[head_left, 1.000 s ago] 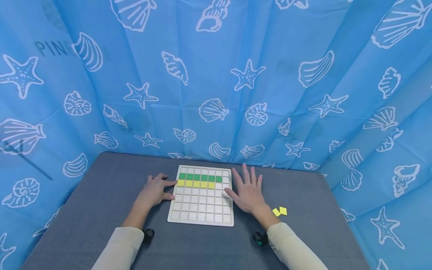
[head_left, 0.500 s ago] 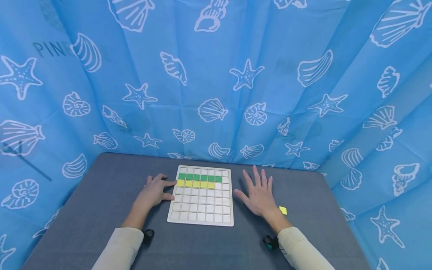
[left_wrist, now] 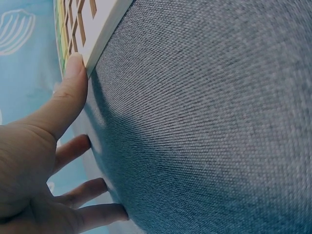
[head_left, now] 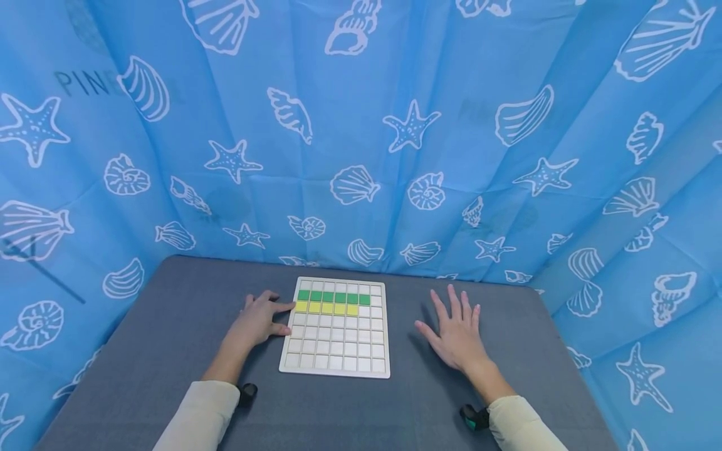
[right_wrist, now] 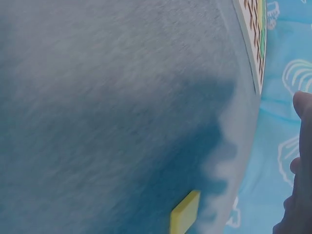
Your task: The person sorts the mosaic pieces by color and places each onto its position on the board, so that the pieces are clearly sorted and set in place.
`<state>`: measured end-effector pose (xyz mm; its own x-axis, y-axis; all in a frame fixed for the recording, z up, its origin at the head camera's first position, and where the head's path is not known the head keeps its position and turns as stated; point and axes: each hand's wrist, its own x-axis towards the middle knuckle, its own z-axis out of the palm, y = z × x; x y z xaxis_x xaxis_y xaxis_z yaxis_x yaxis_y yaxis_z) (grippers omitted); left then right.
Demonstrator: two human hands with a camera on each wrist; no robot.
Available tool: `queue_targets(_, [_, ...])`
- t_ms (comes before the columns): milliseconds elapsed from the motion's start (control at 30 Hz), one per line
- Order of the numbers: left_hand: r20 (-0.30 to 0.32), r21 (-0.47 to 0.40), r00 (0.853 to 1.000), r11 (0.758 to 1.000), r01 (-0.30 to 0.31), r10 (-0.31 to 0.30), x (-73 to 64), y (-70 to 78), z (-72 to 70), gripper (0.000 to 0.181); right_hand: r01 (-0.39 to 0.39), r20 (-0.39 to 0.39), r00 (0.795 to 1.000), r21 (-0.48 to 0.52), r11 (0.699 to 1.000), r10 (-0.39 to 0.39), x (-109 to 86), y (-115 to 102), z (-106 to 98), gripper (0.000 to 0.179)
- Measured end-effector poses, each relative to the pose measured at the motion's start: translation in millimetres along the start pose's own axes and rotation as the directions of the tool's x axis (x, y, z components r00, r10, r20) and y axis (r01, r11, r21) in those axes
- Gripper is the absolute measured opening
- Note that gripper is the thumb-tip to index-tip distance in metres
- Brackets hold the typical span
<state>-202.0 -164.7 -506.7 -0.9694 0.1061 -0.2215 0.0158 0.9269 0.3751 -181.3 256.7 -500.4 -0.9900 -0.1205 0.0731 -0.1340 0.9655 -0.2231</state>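
Observation:
A white gridded board (head_left: 336,348) lies flat on the table in the head view. One row holds several green tiles (head_left: 341,297); the row below holds several yellow tiles (head_left: 327,308), both rows running from the left side. At the board's left edge rests my left hand (head_left: 252,322), its index finger and thumb touching the rim. The left wrist view shows that thumb (left_wrist: 74,68) on the rim's corner. Well right of the board, my right hand (head_left: 459,338) is spread over the table, holding nothing. Beneath it lies a loose yellow tile (right_wrist: 185,213), hidden in the head view.
Grey cloth covers the table (head_left: 361,416). A blue curtain (head_left: 248,207) with white shell and starfish prints hangs along the back and both sides. Dark wrist devices sit at the left wrist (head_left: 248,394) and right wrist (head_left: 474,418).
My right hand has moved right, from the board's right edge to over the table, covering the loose yellow tiles in the head view. My left hand has stayed at the board's left edge.

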Motion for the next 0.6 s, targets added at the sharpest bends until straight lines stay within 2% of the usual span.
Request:
queue_targets(300, [-0.009, 0.035, 1.0, 0.999, -0.024, 0.025, -1.5, -8.0, -3.1, 0.067, 0.011, 0.005, 1.0, 0.039, 0.999, -0.012, -10.6, 11.8, 0.5, 0.083])
queue_targets(600, [-0.002, 0.033, 0.999, 0.999, -0.033, 0.033, 0.5, -2.3, 0.1, 0.067, -0.029, 0.045, 0.999, 0.148, 0.989, 0.023, -29.6, 39.5, 2.4, 0.081])
